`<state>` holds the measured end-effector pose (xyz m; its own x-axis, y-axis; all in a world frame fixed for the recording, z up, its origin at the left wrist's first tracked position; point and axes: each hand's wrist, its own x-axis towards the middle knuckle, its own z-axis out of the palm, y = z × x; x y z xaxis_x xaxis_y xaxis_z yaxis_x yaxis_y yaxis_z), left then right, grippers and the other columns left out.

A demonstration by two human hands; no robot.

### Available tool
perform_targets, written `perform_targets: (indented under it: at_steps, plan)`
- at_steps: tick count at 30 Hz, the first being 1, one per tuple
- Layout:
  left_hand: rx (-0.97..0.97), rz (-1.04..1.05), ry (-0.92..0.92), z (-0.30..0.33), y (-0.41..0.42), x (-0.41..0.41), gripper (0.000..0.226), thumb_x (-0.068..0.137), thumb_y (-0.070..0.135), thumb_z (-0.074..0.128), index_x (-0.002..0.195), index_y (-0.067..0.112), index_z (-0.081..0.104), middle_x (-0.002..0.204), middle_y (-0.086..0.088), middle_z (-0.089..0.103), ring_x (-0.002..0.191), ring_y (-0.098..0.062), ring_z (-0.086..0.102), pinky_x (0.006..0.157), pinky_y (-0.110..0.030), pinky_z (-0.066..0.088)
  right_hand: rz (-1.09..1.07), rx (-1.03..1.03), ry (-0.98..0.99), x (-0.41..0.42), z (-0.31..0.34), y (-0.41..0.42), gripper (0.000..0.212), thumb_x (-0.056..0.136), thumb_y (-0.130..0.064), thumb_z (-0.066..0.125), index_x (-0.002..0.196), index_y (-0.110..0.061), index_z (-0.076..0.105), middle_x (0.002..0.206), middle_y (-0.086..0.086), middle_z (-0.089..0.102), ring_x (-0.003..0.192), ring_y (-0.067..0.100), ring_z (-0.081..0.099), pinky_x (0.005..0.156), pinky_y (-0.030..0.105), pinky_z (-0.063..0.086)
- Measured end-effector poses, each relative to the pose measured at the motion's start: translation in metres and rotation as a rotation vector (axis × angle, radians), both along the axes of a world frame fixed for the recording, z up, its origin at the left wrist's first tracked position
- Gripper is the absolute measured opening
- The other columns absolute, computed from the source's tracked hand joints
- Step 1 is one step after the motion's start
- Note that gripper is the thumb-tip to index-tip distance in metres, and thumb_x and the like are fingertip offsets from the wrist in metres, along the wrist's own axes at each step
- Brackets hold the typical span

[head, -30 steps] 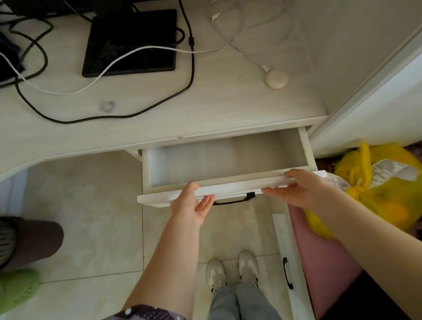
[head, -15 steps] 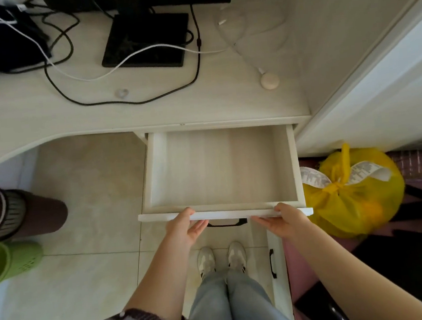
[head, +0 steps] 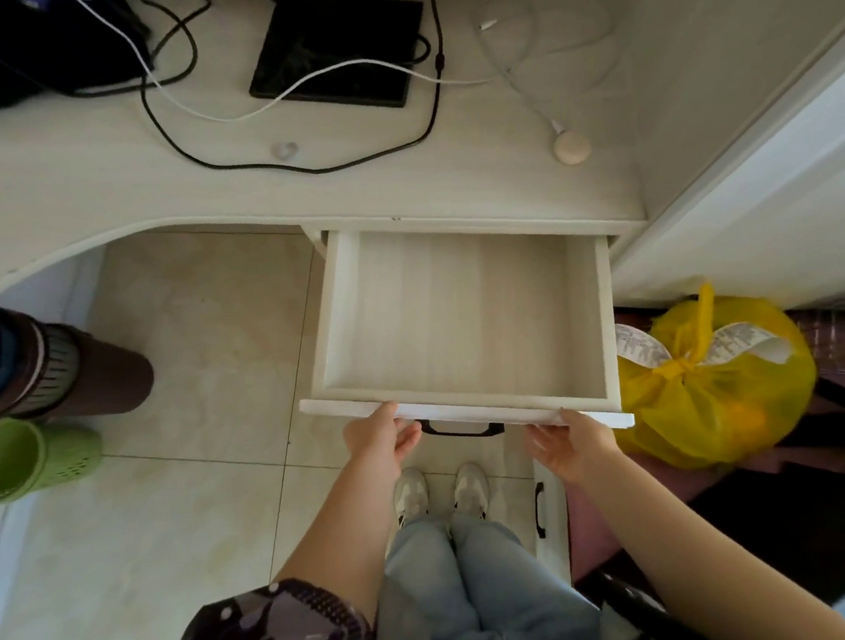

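Note:
A pale wooden drawer [head: 607, 312] stands pulled far out from under the desk [head: 88, 197], and its inside is bare. A black handle [head: 462, 429] sits on its white front panel. My left hand [head: 380, 440] grips the front panel just left of the handle, thumb on the top edge and fingers underneath. My right hand [head: 569, 442] holds the same panel right of the handle, near the right corner.
A yellow tied bag [head: 718, 410] with a receipt lies right of the drawer. Left on the floor stand a green basket [head: 26, 456] and a brown bin [head: 64, 372]. A loose white panel [head: 549, 508] leans by my legs. Cables and a monitor base [head: 338, 54] lie on the desk.
The drawer has slid out toward me, from slightly open to nearly fully out. Both hands stayed on its front panel and moved back with it.

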<state>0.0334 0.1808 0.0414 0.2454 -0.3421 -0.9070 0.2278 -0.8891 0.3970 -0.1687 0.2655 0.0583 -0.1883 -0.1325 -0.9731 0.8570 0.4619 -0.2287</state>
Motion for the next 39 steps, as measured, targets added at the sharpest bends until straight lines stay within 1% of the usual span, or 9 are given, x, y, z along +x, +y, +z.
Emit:
perform_targets:
  at_steps: [5,10,15,18,21,23,26,31,39]
  plan:
    - [-0.051,-0.17,-0.123,0.013,0.005,0.012,0.023,0.09,0.014,0.056,0.108,0.0,0.059,0.091,-0.01,0.07,0.059,-0.023,0.064,0.052,-0.026,0.053,0.181,-0.041,-0.116,0.009,0.015,-0.007,0.02,0.094,-0.014,0.054,0.11,-0.001,0.051,0.099,0.02,0.056,0.077,0.033,0.06,0.047,0.039,0.057]
    - [-0.229,-0.279,-0.213,0.04,0.015,0.037,0.019,0.093,0.012,0.054,0.111,0.007,0.056,0.095,-0.012,0.071,0.067,-0.023,0.066,0.059,-0.028,0.052,0.446,-0.066,-0.032,0.029,0.038,-0.036,0.014,0.095,-0.02,0.055,0.096,-0.007,0.052,0.104,0.016,0.058,0.093,0.035,0.055,0.064,0.044,0.052]
    - [-0.314,-0.399,-0.408,0.054,0.023,0.065,0.017,0.091,0.018,0.053,0.105,0.015,0.062,0.094,-0.002,0.07,0.078,-0.02,0.068,0.064,-0.031,0.054,0.807,-0.149,0.128,0.069,0.054,-0.084,0.024,0.094,-0.023,0.055,0.114,-0.009,0.054,0.108,0.009,0.057,0.105,0.031,0.057,0.088,0.041,0.051]
    - [-0.325,-0.405,-0.503,0.061,0.025,0.086,0.018,0.089,0.019,0.053,0.104,0.019,0.063,0.094,0.001,0.069,0.077,-0.017,0.066,0.072,-0.034,0.055,1.031,-0.208,0.227,0.097,0.056,-0.109,0.02,0.093,-0.021,0.055,0.108,-0.008,0.055,0.111,0.009,0.058,0.104,0.026,0.059,0.086,0.035,0.051]
    - [-0.331,-0.385,-0.574,0.066,0.026,0.109,0.015,0.09,0.02,0.055,0.103,0.02,0.062,0.088,0.008,0.064,0.072,-0.008,0.06,0.065,-0.025,0.05,1.207,-0.267,0.337,0.125,0.055,-0.127,0.041,0.09,-0.027,0.058,0.127,-0.012,0.05,0.114,0.005,0.059,0.104,0.023,0.06,0.094,0.036,0.051]
    - [-0.334,-0.381,-0.617,0.069,0.026,0.126,0.015,0.091,0.022,0.054,0.104,0.021,0.061,0.088,0.009,0.061,0.072,-0.004,0.058,0.065,-0.022,0.049,1.331,-0.293,0.415,0.147,0.059,-0.136,0.047,0.091,-0.028,0.056,0.135,-0.017,0.044,0.108,0.001,0.057,0.105,0.024,0.059,0.099,0.041,0.048]
    - [-0.328,-0.346,-0.672,0.073,0.024,0.157,0.016,0.091,0.023,0.053,0.104,0.023,0.061,0.093,0.008,0.063,0.073,-0.006,0.06,0.069,-0.027,0.054,1.479,-0.356,0.484,0.183,0.064,-0.149,0.045,0.093,-0.022,0.05,0.137,-0.02,0.042,0.093,-0.006,0.053,0.091,0.018,0.058,0.092,0.036,0.048]
    - [-0.32,-0.263,-0.733,0.08,0.018,0.223,0.016,0.091,0.021,0.053,0.104,0.023,0.061,0.092,0.008,0.063,0.073,-0.01,0.061,0.065,-0.028,0.053,1.684,-0.5,0.602,0.256,0.072,-0.167,0.045,0.093,-0.019,0.048,0.138,-0.014,0.042,0.126,0.004,0.053,0.103,0.017,0.05,0.086,0.028,0.038]
    - [-0.315,-0.308,-0.851,0.09,-0.011,0.35,0.02,0.092,0.024,0.052,0.111,0.023,0.059,0.095,0.009,0.063,0.084,-0.011,0.06,0.069,-0.025,0.048,1.844,-0.549,0.779,0.382,0.076,-0.209,0.045,0.092,-0.018,0.051,0.136,-0.01,0.043,0.133,0.009,0.051,0.116,0.024,0.053,0.099,0.039,0.044]
